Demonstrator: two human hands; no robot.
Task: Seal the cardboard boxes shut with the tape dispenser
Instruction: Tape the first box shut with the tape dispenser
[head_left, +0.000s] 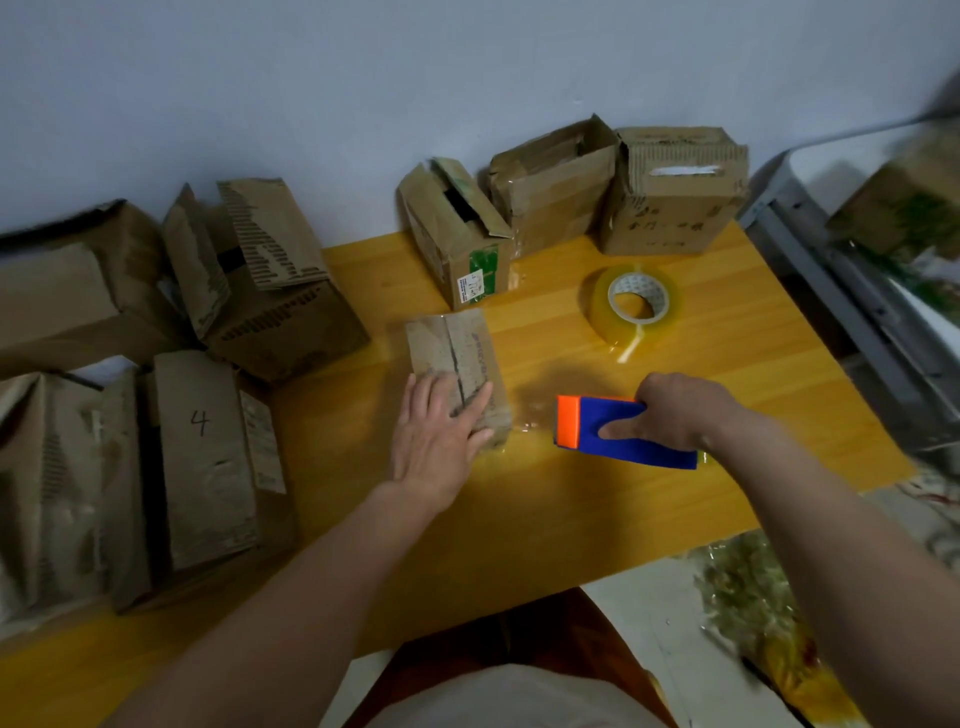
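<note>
Cardboard boxes crowd a yellow table (545, 519) set against a pale wall: a cluster of large worn cartons (156, 389) at the left edge, one marked "4", and three smaller boxes (571, 197) along the back, the leftmost of them with its flaps partly open. Between the back boxes and the person's right arm, a roll of clear tape (631, 304) stands tilted on the tabletop. At centre lies a small flat box (452, 348), its flaps closed along a middle seam; the left hand (439, 431) rests on its near end with fingers straight and spread. Just beside it, apart from the box, the right hand (675, 410) grips a blue-and-orange tape dispenser (613, 431), fingers curled over its top and thumb pressed on its side.
</note>
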